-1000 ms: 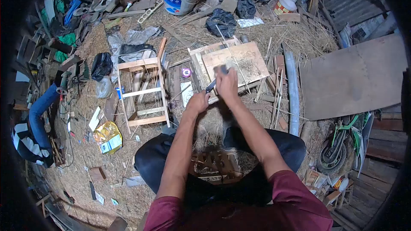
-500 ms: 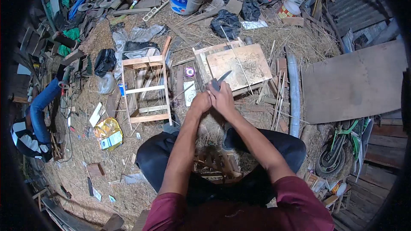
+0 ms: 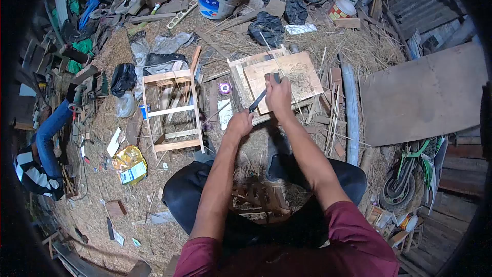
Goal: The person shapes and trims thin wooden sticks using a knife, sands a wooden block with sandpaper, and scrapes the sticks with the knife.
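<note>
Low in front of the wooden board, my left hand (image 3: 240, 123) is closed at the near end of a dark-bladed knife (image 3: 259, 101). The blade slants up and right toward my right hand (image 3: 279, 96). My right fingers are wrapped round a small dark grey block (image 3: 277, 77), whose end shows above the knuckles; the rest is hidden. Whether the block touches the blade is hard to see. Beneath my right hand lies the pale wooden board (image 3: 302, 72), with shavings and a thin stick on it.
To the left stands a small wooden frame (image 3: 171, 109), with a purple tape measure (image 3: 224, 88) beside it. A white and blue bucket (image 3: 220, 0) is at the back. A brown sheet (image 3: 425, 95) and a grey pole (image 3: 350, 110) lie to the right. Straw and scraps cover the floor.
My right hand has moved up and right, away from my left, taking the dark block over the board. The left hand has shifted slightly down and left. More of the blade near it shows.
</note>
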